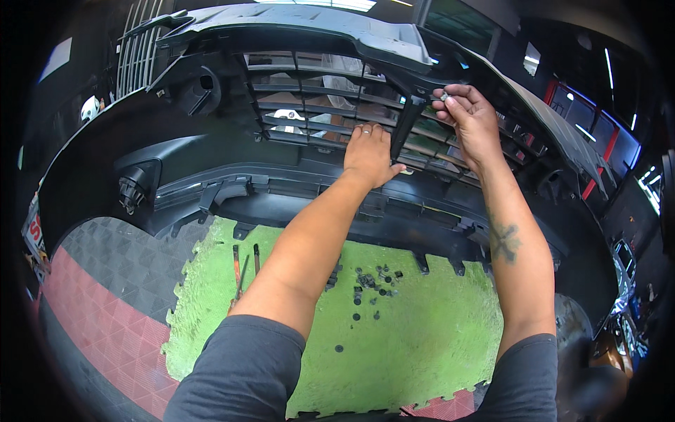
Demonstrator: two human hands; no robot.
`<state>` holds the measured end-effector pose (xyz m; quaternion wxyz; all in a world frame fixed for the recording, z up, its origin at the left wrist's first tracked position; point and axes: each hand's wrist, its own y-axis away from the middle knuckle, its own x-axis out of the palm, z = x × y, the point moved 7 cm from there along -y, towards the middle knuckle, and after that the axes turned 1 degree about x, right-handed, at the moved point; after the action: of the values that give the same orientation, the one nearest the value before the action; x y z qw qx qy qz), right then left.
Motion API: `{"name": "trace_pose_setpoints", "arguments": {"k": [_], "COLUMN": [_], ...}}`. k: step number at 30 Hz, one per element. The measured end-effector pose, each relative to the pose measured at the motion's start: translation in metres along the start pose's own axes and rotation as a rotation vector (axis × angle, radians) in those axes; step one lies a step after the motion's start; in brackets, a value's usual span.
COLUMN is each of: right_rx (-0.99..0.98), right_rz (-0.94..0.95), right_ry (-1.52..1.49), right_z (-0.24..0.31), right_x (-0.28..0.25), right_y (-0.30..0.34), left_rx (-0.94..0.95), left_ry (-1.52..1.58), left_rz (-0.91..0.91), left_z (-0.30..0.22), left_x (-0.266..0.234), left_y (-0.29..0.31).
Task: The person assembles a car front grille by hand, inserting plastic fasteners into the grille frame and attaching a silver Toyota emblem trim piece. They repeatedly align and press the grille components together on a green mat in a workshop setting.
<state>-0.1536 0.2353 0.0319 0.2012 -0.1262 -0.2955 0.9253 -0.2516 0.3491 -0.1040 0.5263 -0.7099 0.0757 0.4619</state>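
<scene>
In front of me a large black car bumper stands with its inner side toward me, its slatted grille in the middle. My left hand is closed over the grille's lower slats, with the thumb out to the right and the fingertips hidden. Higher up and to the right, my right hand pinches a small silvery clip between thumb and fingers, close to the grille's dark upright bar. The clip's exact shape is too small to make out.
A green foam mat lies below the bumper. Several small black fasteners are scattered on it, and one round black fastener lies apart, nearer me. Pliers with orange-red handles rest left of my arm. Red floor tiles border the left.
</scene>
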Motion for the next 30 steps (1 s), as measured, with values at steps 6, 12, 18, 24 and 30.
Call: {"name": "trace_pose_setpoints", "arguments": {"k": [6, 12, 18, 24, 30], "right_rx": [0.022, 0.043, -0.091, -0.412, -0.574], "right_rz": [0.035, 0.072, 0.054, -0.002, -0.014], "right_ry": [0.046, 0.177, 0.358, 0.847, 1.033], "right_z": [0.006, 0.010, 0.022, 0.050, 0.053], "right_x": [0.006, 0.015, 0.014, 0.030, 0.039], "right_y": [-0.006, -0.006, -0.013, -0.014, -0.008], "left_rx": [-0.010, -0.007, -0.012, -0.008, 0.000], "left_ry": [0.001, 0.013, 0.018, 0.021, 0.049], "left_rz": [0.013, 0.035, 0.078, 0.002, 0.028], "left_z": [0.002, 0.003, 0.003, 0.005, 0.005], "left_x": [-0.001, 0.000, -0.002, -0.001, -0.001], "left_y": [0.000, 0.001, 0.002, 0.003, 0.003]}}
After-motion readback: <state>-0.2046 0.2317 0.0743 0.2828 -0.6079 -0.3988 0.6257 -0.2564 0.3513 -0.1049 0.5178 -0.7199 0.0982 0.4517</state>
